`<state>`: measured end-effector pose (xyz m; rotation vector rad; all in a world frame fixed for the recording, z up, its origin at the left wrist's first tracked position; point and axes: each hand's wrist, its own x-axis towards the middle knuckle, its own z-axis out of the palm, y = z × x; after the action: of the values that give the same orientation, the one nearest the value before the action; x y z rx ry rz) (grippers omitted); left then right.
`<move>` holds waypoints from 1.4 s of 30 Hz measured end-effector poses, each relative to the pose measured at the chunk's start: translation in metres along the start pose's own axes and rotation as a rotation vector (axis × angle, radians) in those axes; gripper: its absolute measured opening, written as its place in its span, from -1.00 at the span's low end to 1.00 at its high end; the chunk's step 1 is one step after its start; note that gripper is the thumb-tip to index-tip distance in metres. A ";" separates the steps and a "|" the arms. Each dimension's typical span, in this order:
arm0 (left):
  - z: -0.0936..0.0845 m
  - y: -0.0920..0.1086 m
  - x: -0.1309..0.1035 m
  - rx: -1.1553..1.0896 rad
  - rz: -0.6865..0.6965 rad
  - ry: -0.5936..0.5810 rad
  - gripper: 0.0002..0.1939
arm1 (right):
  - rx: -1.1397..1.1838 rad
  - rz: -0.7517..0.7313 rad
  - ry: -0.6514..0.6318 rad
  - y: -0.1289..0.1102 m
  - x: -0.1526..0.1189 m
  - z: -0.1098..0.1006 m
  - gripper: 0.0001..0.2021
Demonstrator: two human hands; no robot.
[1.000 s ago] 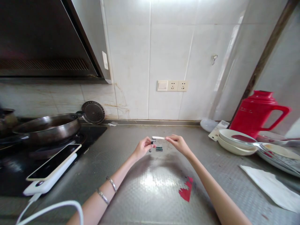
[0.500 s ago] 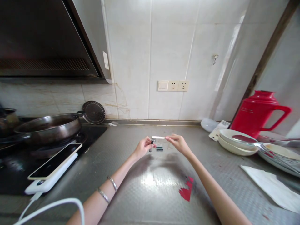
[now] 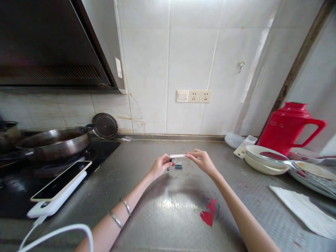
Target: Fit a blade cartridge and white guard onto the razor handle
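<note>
My left hand (image 3: 160, 164) is closed in a pinch on a small dark T-shaped piece (image 3: 168, 168), its thin end pointing down. My right hand (image 3: 201, 161) grips one end of a slim white stick (image 3: 177, 156) between thumb and fingers. The stick lies level across the gap between both hands, and its free end is close above the dark piece; I cannot tell whether they touch. Just beyond, a small flat dark-green item (image 3: 179, 167) rests on the counter, too small to name.
On the metal counter (image 3: 147, 224) lies a torn red scrap (image 3: 208, 213). A pan (image 3: 57, 141), phone (image 3: 63, 180) and cabled power bank (image 3: 56, 201) are left. Bowls (image 3: 265, 166), a red thermos (image 3: 286, 127) and white paper (image 3: 301, 210) are right.
The free end of the white stick has dropped slightly towards the dark piece, and my right hand has shifted a little with it. My left hand has hardly moved.
</note>
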<state>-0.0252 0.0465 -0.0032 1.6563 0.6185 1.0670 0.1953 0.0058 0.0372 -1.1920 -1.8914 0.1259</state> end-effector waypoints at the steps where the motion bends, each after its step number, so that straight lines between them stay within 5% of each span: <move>1: 0.000 0.001 0.000 -0.003 0.003 -0.002 -0.78 | 0.012 0.001 -0.017 0.002 -0.001 0.000 -0.64; 22: 0.001 0.004 0.000 -0.099 -0.055 0.093 -0.71 | 0.193 0.186 -0.056 0.037 -0.005 0.018 -0.56; 34: -0.001 -0.007 0.005 -0.107 -0.038 0.312 -0.60 | 0.860 0.572 -0.027 -0.038 -0.008 0.042 -0.45; 42: 0.004 -0.003 0.000 0.022 0.038 0.290 -0.72 | 1.027 0.721 -0.014 -0.081 -0.031 0.050 -0.33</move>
<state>-0.0210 0.0457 -0.0065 1.5487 0.7910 1.3456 0.1094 -0.0442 0.0276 -1.0237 -1.0184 1.3103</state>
